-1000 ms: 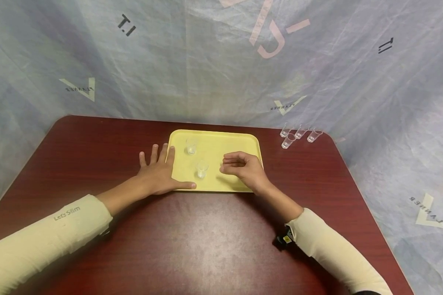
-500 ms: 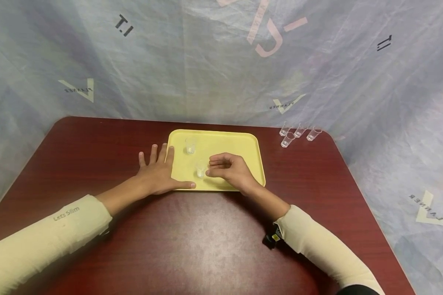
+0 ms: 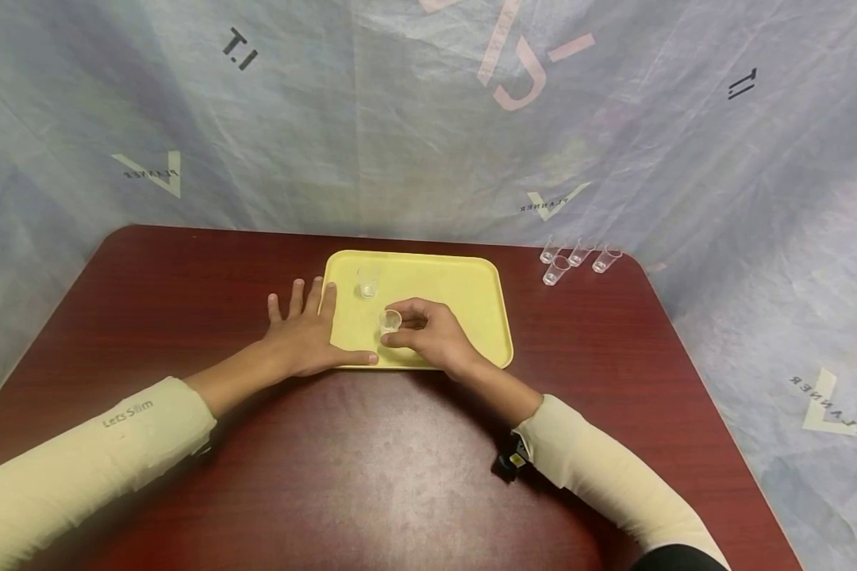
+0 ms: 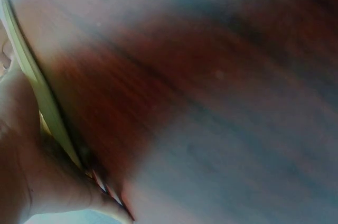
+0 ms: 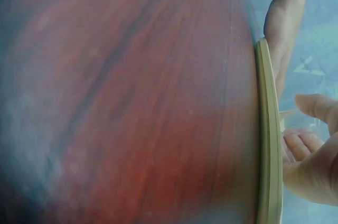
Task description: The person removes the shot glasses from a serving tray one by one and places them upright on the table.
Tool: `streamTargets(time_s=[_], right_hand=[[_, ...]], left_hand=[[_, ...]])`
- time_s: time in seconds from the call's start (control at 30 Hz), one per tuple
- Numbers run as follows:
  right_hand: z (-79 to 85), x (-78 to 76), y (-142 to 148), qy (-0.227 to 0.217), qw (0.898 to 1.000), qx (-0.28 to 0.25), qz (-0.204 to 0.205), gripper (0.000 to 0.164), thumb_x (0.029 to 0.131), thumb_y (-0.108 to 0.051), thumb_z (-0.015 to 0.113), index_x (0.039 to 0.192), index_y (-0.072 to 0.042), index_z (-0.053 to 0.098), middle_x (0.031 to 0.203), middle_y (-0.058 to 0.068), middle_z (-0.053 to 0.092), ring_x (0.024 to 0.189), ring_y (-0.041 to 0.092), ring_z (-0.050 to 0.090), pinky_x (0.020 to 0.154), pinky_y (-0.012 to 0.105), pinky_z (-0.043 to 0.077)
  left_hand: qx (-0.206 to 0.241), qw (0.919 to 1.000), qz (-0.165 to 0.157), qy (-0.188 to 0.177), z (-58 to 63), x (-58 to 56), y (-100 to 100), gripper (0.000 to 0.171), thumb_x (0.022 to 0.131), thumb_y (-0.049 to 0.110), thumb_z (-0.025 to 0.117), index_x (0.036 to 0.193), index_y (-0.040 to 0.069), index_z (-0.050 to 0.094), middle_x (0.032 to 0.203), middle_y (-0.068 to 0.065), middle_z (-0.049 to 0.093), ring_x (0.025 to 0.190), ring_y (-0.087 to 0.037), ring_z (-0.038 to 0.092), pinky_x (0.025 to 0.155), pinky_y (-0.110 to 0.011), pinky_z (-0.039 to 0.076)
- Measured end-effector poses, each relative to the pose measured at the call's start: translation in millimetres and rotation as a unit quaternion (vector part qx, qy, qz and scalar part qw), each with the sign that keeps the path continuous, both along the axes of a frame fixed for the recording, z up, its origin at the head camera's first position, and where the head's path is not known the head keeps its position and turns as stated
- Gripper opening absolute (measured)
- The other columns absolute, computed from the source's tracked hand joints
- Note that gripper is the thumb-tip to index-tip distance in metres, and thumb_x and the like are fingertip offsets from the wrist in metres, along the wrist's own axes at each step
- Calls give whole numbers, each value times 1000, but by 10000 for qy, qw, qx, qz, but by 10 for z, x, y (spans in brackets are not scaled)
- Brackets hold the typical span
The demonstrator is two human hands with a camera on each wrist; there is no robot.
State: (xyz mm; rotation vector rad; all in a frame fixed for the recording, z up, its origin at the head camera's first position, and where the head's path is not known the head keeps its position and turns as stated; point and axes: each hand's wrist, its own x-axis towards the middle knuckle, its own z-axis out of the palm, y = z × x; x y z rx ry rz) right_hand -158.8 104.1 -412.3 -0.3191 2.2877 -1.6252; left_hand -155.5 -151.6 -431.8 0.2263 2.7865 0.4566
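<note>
I have the right hand [image 3: 432, 329] at the near cup [image 3: 390, 320], with its thumb and curled fingers in a narrow pinch round the clear sides. That cup is over the left half of the yellow tray [image 3: 457, 277], its rim showing to me; the thumb covers its lower part, so I cannot tell whether its base touches the tray. The left hand [image 3: 296, 341] is spread wide and holds nothing, resting across the tray's left edge with its thumb along the near edge. Behind the near cup, the far cup [image 3: 367, 287] stands upright on the tray, apart from both hands. I see 4 more clear cups [image 3: 556, 270] grouped at the far right corner of the reddish-brown table [image 3: 414, 444], well apart from the tray. Behind it all hangs a grey sheet [image 3: 328, 119] with printed letters.
</note>
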Motion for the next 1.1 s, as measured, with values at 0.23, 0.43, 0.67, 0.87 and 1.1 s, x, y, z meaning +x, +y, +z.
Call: streamTargets(time_s=[0.23,0.43,0.67,0.87,1.1], right_hand=[[-12,6,-8,-74,9999,-120,-12,38,93,-12,90,129,-5,82,119,11,85,108,17,79,93,28,63],[22,34,19,-166,9998,-101,-80,37,92,-12,91,127,-7,83,124,10,84,108,17,78,92,27,63],[67,37,120,-241,9994,-186,-153,38,91,-10,92,128,-9,83,126,9,82,108,17,78,93,28,64],[81,29,251,-202,9992,-200,-282,38,92,-11,91,129,-8,83,126,8,82,109,16,77,92,27,63],[77,23,417,-177,9982,-123,-557,41,92,-11,92,132,-9,82,126,9,84,113,17,78,93,25,62]], left_hand=[[3,10000,-13,0,6,-1,3,164,74,109,61,181,2,-4,189,-26,-10,174,-54,-18,130,-86,-13],[-26,10000,-21,0,9,6,4,165,74,109,61,181,2,-4,189,-27,-9,174,-54,-16,130,-86,-12],[-59,10000,-23,23,9,7,7,165,74,110,60,181,2,-3,189,-27,-8,174,-55,-15,130,-86,-12],[-37,10000,-18,-9,12,-1,6,166,73,110,60,181,3,-5,189,-26,-10,174,-53,-18,130,-85,-13],[-73,10000,-38,-20,10,-4,2,165,73,110,60,181,3,-5,189,-26,-11,174,-53,-18,130,-85,-13]])
